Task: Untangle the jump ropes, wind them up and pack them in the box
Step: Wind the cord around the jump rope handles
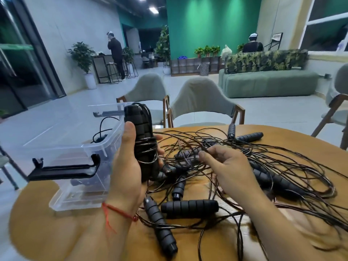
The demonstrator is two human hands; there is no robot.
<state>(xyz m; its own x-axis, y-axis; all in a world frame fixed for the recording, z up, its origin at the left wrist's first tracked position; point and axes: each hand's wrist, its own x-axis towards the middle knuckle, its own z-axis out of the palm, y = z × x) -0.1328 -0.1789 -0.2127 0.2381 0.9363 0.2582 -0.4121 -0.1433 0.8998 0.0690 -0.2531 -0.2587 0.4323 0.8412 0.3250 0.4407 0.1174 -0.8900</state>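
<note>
We log: green wall (212, 25) spot-lit at the back | green sofa (269, 83) right of it, nearer us | windows (327, 23) further right | grey wall (75, 25) and potted plant (82, 55) left of it | two grey chairs (201, 98) in front of it on pale floor (75, 110).

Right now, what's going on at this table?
A person is sorting jump ropes. The left hand grips one wound jump rope, held upright just beside the clear box, which stands open at the table's left edge and seems to hold some black cord already. The right hand pinches into the tangled ropes, which lie spread over the table with several handles loose among them.
</note>
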